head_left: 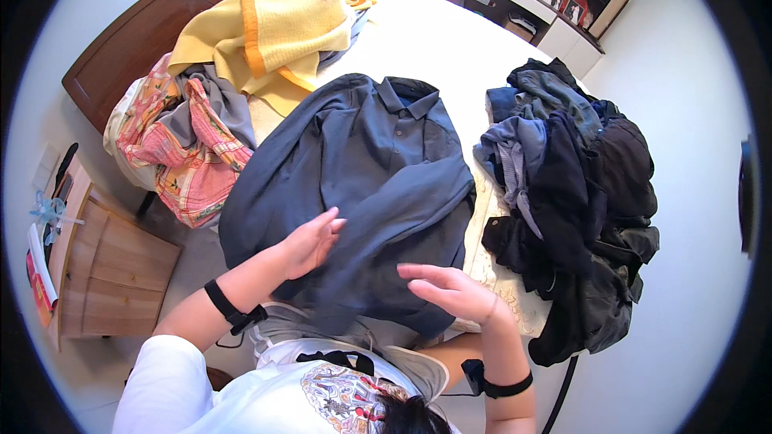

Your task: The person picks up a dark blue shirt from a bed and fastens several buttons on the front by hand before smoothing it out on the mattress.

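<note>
A dark grey-blue button-up shirt [354, 169] lies front up on the bed, its collar at the far end. One sleeve, from the right, crosses diagonally over its front toward the lower left; the shirt's hem hangs toward my lap. Over the lower left of the shirt is my left hand [310, 246], fingers apart and holding nothing. My right hand [447, 289] hovers at the lower right side of the shirt, fingers stretched out, with nothing in it. Whether either hand touches the cloth I cannot tell.
Dark clothes [579, 169] are heaped on the bed's right edge. A yellow blanket [281, 24] and pink patterned bedding [173, 157] are piled at the left by the wooden headboard [129, 32]. A wooden nightstand [112, 265] stands at left; white bedding [434, 40] covers the bed's far part.
</note>
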